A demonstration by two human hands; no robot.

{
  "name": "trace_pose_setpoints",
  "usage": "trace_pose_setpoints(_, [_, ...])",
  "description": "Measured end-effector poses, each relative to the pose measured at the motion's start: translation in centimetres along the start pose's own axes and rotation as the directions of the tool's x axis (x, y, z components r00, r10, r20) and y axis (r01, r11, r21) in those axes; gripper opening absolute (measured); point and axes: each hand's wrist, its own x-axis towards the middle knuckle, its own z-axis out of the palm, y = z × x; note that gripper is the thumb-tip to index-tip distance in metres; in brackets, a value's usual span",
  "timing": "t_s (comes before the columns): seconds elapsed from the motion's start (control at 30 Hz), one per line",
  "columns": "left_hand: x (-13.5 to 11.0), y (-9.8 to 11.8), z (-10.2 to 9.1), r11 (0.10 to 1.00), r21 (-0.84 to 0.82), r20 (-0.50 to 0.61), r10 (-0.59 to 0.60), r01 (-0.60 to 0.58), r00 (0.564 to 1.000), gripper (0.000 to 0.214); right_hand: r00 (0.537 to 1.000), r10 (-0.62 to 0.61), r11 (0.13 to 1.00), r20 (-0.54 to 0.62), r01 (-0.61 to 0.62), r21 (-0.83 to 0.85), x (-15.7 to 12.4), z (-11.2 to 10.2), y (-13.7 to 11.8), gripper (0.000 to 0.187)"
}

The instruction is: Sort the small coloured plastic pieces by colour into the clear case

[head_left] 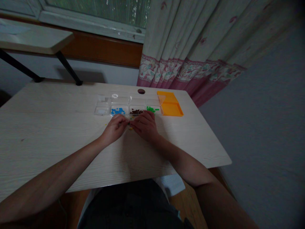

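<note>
My left hand (116,127) and my right hand (144,125) rest on the pale wooden table (59,121), fingertips meeting just in front of a clear compartment box (124,100). Both hands have their fingers pinched together around something tiny that I cannot make out; a small yellow speck shows between them. The box's near row holds blue beads (118,111), brown beads (136,111) and green beads (152,109), plus a whitish compartment (102,111) at the left.
An orange tray (170,105) lies right of the box. A round cable hole (141,91) sits at the table's far edge. A curtain (190,47) hangs behind, and a shelf on black brackets (30,39) stands at the far left.
</note>
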Motion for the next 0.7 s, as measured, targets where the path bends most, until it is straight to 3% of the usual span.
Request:
trace_pose_setpoints(0.2, [0.0,-0.2,0.0,0.999,0.043,0.043,0.009,-0.011,0.999,0.028,0.997,0.017,1.000,0.076,-0.018,0.006,-0.1,-0.2,-0.1,0.016])
trace_pose_setpoints(0.4, [-0.1,-0.4,0.0,0.998,0.058,0.055,0.029,-0.032,0.998,0.028,0.997,0.017,1.000,0.077,-0.017,0.006,0.2,-0.2,-0.1,0.016])
trace_pose_setpoints(0.5, [-0.2,-0.4,-0.1,0.998,0.059,0.063,0.024,-0.028,0.998,0.029,0.991,0.132,0.991,0.010,-0.132,-0.006,0.4,-0.2,1.7,0.019])
trace_pose_setpoints(0.6, [-0.2,-0.3,-0.2,0.998,0.059,0.058,0.016,-0.019,0.998,0.027,0.941,0.330,0.942,-0.075,-0.334,-0.039,0.0,-0.4,4.9,0.021])
trace_pose_setpoints(0.7, [-0.1,-0.3,-0.2,0.997,0.071,0.049,0.011,-0.015,0.999,0.023,0.891,0.441,0.887,-0.110,-0.451,-0.096,-0.8,-0.5,7.7,0.022])
